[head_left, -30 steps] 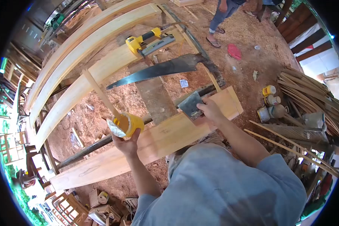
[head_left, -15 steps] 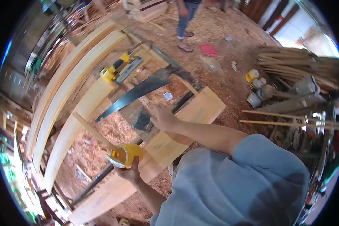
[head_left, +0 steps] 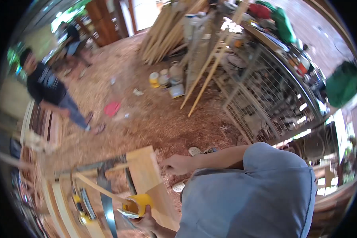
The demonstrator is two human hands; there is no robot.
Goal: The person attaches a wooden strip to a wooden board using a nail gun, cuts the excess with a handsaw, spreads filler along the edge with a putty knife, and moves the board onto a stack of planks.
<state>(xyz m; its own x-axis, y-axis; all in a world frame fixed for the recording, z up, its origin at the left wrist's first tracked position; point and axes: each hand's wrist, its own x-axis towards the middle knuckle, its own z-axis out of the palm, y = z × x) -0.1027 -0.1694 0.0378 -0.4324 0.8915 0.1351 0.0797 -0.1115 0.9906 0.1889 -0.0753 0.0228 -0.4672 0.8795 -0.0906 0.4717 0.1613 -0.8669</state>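
Observation:
My left hand is wrapped round a yellow plastic tub with a ragged, pale-coated rim. A long wooden stick leans out of the tub, and yellow-brown matter shows inside. Below the tub lies a light wooden board on the bench. My right hand is just right of the board's end, over the floor, fingers loosely bent and apart, nothing seen in them. A handsaw lies left of the tub, partly crossed by the stick. Farther left is a yellow power tool.
Curved planks line the left side. A person stands at upper left, and another sits behind. Paint cans, long sticks and a metal grille stand ahead and right. A pink cloth lies on the shavings-covered floor.
My view has swung to the right, bringing the grille and cans nearer the middle. My right hand has moved from above the bench to beyond the board's end. The tub stays in my left hand.

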